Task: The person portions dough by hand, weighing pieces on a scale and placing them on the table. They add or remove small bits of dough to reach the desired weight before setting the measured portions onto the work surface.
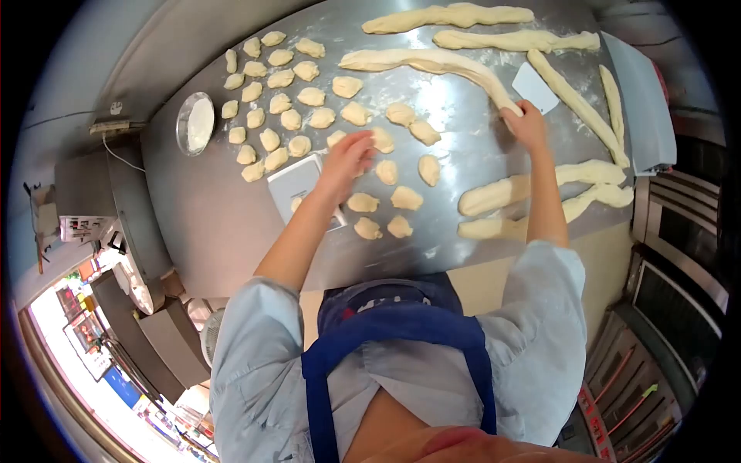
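My left hand (350, 163) is over the right side of a white kitchen scale (295, 184), its fingers slightly bent and apart. Its fingertips are beside a small dough piece (382, 140); whether they touch it is hard to make out. Another bit of dough (296, 204) on the scale is partly hidden by my forearm. My right hand (528, 126) grips the near end of a long dough rope (432, 62), which curves away to the left across the steel table. Close behind that hand lies a white dough scraper (534, 88).
Several cut dough pieces (280, 103) lie in rows on the left of the floured steel table (208, 231). A metal bowl of flour (199, 123) stands at the far left. More dough ropes (575, 100) lie at the back and right, beside a grey machine (639, 104).
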A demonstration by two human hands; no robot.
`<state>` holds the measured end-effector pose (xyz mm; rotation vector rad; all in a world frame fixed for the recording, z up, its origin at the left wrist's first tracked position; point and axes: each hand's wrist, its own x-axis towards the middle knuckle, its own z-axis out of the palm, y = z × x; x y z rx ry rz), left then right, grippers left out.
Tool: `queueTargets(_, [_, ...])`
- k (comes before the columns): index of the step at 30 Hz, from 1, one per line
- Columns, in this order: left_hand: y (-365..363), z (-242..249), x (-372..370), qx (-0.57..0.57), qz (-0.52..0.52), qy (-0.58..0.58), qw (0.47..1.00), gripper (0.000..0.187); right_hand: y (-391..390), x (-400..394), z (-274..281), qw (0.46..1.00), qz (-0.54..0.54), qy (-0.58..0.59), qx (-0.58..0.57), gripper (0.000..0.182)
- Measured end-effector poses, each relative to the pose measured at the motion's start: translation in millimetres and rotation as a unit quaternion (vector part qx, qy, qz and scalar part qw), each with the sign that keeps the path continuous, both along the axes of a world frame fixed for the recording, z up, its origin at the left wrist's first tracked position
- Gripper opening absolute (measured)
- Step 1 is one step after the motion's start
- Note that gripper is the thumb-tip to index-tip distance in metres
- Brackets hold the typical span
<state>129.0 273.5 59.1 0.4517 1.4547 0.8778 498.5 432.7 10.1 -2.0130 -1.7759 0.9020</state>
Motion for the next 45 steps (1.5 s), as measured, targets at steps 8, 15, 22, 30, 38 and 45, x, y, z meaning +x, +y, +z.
queueTargets(8, [84,-34,122,-0.017,0.088,-0.541,0.836,0.057,-5,-95,77,0.916,0.356,0.178,-0.04,0.034])
queueTargets(15, [65,-40,108,-0.19,0.191,-0.357,0.894,0.027,102,-238,-4,0.877,0.425,0.018,0.226,0.055])
queueTargets(22, [43,-15,94,-0.073,0.127,-0.333,0.932,0.033,113,-282,-36,0.878,0.462,0.022,0.12,0.054])
queueTargets(30, [-42,46,67,-0.034,0.101,-0.292,0.95,0.036,38,-155,94,0.821,0.047,0.51,0.25,0.037])
queueTargets(38, [-251,82,-108,0.026,0.283,-0.366,0.886,0.029,-162,-165,111,0.852,0.079,0.509,-0.096,0.049])
queueTargets(45, [-356,71,-236,0.073,0.268,-0.272,0.921,0.037,-349,-258,9,0.877,0.159,0.407,-0.199,0.035])
